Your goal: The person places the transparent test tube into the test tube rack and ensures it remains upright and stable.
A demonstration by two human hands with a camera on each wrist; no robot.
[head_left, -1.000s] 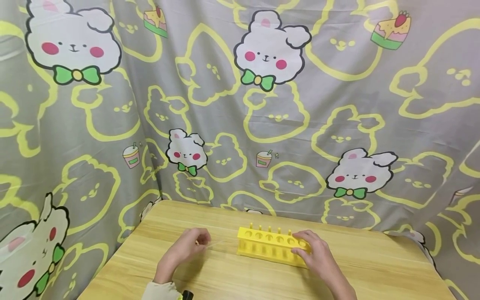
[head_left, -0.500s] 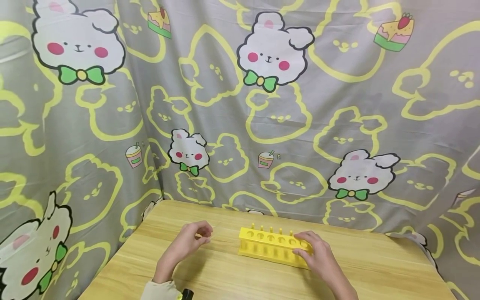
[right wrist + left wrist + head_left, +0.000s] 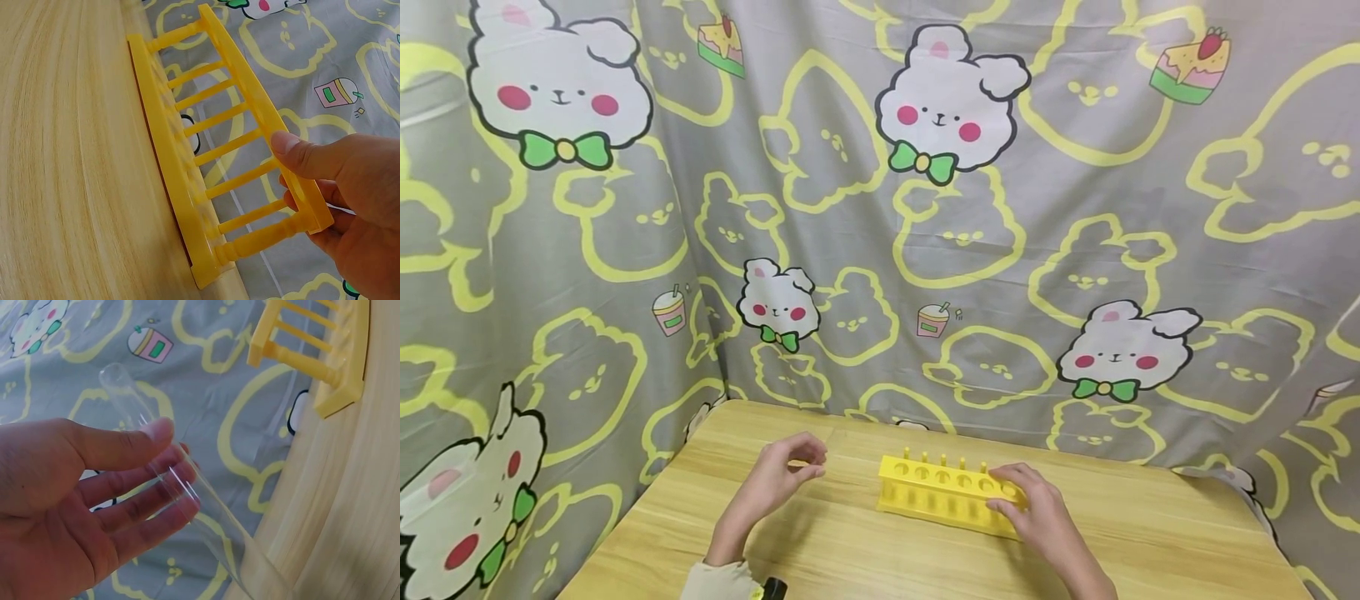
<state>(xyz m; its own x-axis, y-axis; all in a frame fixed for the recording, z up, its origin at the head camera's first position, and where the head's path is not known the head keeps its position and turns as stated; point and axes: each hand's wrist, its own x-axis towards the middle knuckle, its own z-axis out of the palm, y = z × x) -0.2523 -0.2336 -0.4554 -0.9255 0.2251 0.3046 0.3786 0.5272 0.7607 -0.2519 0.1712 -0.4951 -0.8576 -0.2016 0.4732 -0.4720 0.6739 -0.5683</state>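
Note:
My left hand (image 3: 778,477) is raised to the left of the rack, apart from it. In the left wrist view, its thumb and fingers pinch a clear test tube (image 3: 215,528) around the middle. The tube lies slanted, its rounded end up past the thumb and its other end running out of the frame; in the head view it can hardly be made out. A yellow test tube rack (image 3: 917,471) stands upright on the table, with a row of round holes on top and pegs behind. My right hand (image 3: 1045,512) grips the rack's top bar at the right end.
The rack rests on a wooden table (image 3: 842,550). Behind and to the left hangs a grey cartoon-print curtain (image 3: 865,225), close to the table's back edge. A black band (image 3: 774,589) shows by the left sleeve.
My left hand has lifted slightly and turned, so the tube that pointed toward the rack no longer shows plainly in the head view. The right hand keeps its grip on the rack.

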